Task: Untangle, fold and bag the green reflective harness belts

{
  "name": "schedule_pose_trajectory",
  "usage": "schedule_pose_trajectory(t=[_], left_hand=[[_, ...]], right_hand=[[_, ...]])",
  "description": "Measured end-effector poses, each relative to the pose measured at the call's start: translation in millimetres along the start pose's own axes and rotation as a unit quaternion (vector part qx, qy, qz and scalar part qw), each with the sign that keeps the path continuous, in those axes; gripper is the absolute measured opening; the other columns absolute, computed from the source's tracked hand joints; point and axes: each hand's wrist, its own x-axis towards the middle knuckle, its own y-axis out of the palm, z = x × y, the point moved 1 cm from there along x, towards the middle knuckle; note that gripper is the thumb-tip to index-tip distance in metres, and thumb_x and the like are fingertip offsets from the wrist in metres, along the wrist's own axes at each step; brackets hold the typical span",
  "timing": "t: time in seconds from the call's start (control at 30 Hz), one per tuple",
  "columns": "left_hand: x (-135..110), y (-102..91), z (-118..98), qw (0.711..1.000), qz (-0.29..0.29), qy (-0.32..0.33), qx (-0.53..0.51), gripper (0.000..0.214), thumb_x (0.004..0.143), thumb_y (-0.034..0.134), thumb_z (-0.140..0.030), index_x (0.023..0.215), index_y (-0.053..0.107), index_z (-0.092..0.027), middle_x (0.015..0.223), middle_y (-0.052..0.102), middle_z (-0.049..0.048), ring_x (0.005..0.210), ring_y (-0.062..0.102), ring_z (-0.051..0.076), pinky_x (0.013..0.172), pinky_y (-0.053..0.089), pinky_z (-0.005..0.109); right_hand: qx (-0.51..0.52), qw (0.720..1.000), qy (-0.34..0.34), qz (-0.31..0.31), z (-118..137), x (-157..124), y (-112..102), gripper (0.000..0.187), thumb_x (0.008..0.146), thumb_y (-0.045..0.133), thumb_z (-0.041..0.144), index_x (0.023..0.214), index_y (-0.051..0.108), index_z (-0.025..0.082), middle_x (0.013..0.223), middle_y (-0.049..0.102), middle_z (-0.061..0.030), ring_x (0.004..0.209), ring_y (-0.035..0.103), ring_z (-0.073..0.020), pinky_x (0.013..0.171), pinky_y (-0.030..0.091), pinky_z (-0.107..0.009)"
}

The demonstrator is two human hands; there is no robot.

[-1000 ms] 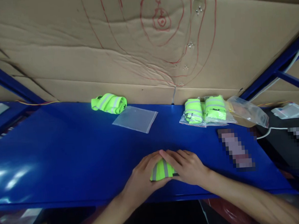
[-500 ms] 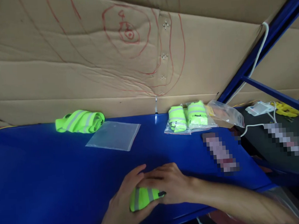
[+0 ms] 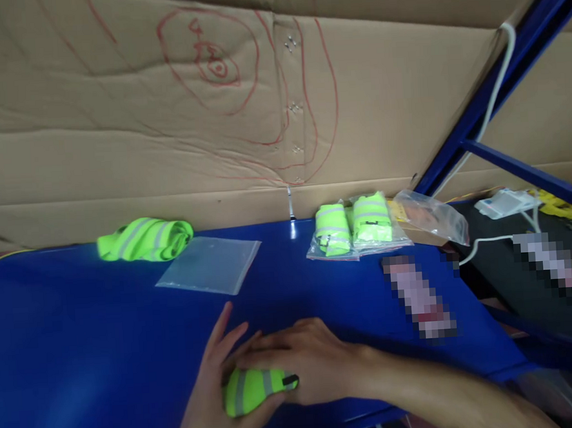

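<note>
Between my hands, near the front of the blue table (image 3: 105, 354), is a folded neon yellow-green reflective vest (image 3: 253, 387) with grey stripes and a small black tab. My left hand (image 3: 212, 389) cups its left side, thumb along the near edge and a couple of fingers raised off it. My right hand (image 3: 314, 361) wraps over the top and right end; its fingertips are partly hidden behind the bundle and the left hand. Farther back lies a loosely rolled reflective vest (image 3: 145, 240), next to a flat clear plastic bag (image 3: 209, 267).
Two bagged reflective vests (image 3: 332, 230) sit side by side at the back. Right of them are a crumpled clear bag (image 3: 431, 215) and a pixelated flat item (image 3: 417, 296). A cardboard wall (image 3: 118, 159) rises behind; a blue metal frame (image 3: 516, 167) with a white cable stands right.
The hands and the folded vest have shifted slightly left in view, as the camera turned a little. My left fingers have lifted and spread more; the right hand keeps its hold.
</note>
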Motion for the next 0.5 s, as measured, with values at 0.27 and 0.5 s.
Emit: schedule_pose_trajectory(t=[0.27,0.5], left_hand=[[-30.7,2.6,-10.2,0.997,-0.033,0.01,-0.068,0.078,0.076,0.09,-0.053,0.144,0.053,-0.044,0.179,0.007,0.0007,0.141,0.057,0.042,0.106,0.062,0.055],[-17.1,-19.5,-5.1,0.993,0.114,0.027,-0.013,0.074,0.078,0.09,-0.044,0.144,0.058,-0.036,0.174,0.026,0.0111,0.142,0.055,0.042,0.111,0.056,0.056]], right_hand=[[0.045,0.998,-0.048,-0.01,2.9,-9.7,20.2,0.058,0.096,0.068,0.04,0.152,0.053,0.039,0.147,0.067,0.002,0.126,0.07,-0.0227,0.098,0.052,-0.033],[0.01,0.999,-0.044,-0.029,1.5,-9.4,20.7,0.054,0.093,0.069,0.04,0.146,0.058,0.036,0.139,0.073,0.0019,0.116,0.075,-0.0223,0.089,0.055,-0.03]])
